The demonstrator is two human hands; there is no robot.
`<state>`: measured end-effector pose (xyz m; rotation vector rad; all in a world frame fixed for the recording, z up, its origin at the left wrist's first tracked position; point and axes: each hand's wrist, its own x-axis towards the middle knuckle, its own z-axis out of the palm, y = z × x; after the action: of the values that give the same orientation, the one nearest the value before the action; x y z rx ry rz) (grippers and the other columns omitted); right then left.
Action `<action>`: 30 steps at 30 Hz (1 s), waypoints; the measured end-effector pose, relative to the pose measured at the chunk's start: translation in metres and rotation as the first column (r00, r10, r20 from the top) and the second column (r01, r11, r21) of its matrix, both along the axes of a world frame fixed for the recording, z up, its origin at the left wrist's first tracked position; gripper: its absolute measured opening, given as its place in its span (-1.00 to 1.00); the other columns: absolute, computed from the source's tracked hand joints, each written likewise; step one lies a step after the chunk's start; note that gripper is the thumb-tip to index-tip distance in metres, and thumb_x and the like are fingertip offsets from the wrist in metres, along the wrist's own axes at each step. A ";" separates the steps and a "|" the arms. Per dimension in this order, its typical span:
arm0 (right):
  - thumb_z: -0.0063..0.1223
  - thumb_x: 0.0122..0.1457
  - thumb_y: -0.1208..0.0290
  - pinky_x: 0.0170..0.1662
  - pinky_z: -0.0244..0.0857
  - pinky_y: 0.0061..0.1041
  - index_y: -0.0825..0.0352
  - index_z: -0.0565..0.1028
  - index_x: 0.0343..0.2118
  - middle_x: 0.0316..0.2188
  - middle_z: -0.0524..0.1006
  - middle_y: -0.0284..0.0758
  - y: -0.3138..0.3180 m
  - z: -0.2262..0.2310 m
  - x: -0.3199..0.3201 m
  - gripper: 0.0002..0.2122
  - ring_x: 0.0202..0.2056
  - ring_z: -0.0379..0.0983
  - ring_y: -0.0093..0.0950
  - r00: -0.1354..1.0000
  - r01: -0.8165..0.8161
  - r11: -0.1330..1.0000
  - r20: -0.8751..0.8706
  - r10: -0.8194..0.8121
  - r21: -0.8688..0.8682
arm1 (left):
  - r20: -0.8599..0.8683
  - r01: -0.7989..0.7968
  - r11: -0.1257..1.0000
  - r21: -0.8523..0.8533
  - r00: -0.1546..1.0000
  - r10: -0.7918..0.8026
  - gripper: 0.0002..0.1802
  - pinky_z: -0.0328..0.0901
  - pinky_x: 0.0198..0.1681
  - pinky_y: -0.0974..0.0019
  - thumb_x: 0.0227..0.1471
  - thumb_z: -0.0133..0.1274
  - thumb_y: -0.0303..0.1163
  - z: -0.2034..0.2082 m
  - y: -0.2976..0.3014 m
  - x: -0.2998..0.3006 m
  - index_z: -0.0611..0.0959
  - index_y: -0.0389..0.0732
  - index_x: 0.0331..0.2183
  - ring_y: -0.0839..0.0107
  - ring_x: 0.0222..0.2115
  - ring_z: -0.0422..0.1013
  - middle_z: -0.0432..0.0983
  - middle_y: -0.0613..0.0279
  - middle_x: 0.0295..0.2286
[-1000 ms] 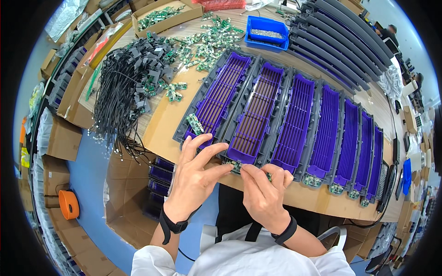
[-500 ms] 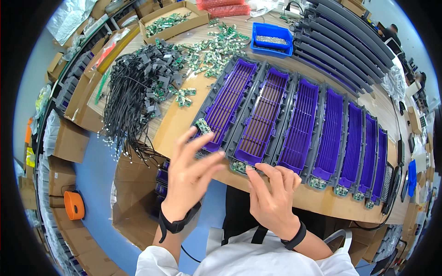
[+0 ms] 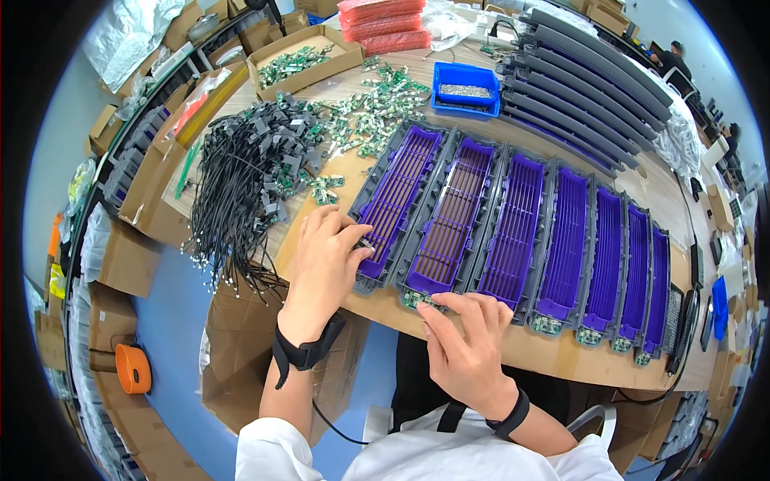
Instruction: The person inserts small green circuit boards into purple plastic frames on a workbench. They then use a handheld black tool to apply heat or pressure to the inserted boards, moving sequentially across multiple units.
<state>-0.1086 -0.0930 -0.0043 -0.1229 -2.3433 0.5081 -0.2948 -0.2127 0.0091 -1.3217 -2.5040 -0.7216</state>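
Several long grey frames with purple slatted inserts lie side by side. At the near left corner of the leftmost frame (image 3: 401,192), my left hand (image 3: 323,260) pinches a small circuit board (image 3: 366,244), mostly hidden by thumb and fingers. My right hand (image 3: 469,345) is at the near end of the second frame (image 3: 451,216). Its thumb and index finger close together against a green circuit board (image 3: 412,299) seated there; anything tiny between the tips is hidden. Similar green boards (image 3: 545,325) sit at the near ends of frames farther right.
Black cables with grey connectors (image 3: 241,176) heap at the left, beside loose green boards (image 3: 377,104). Behind are a cardboard tray of boards (image 3: 345,60), a blue bin of small metal parts (image 3: 465,103) and stacked grey strips (image 3: 585,88). An orange container (image 3: 133,369) stands lower left.
My left hand has closed on the small board that lay on the leftmost frame's near corner. My right hand stays at the second frame's end, shifted slightly. The whole view has tilted a little.
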 end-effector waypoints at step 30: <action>0.14 -0.10 0.46 -0.22 0.06 -0.39 0.31 0.54 -0.40 -0.29 0.53 -0.41 -0.028 -0.015 -0.064 -0.84 -0.26 0.38 -0.48 0.989 -0.136 0.977 -0.035 0.144 0.162 | 0.459 -0.273 0.937 0.218 0.876 0.148 -0.65 0.32 -0.15 0.32 -0.16 0.27 -0.55 0.001 -0.059 0.036 0.61 -0.22 -0.22 0.28 -0.20 0.41 0.49 0.13 -0.21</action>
<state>-0.1723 -0.1212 -0.0188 0.1283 -2.3470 0.3848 -0.2588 -0.2721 0.0100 -0.8375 -2.6825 -1.3861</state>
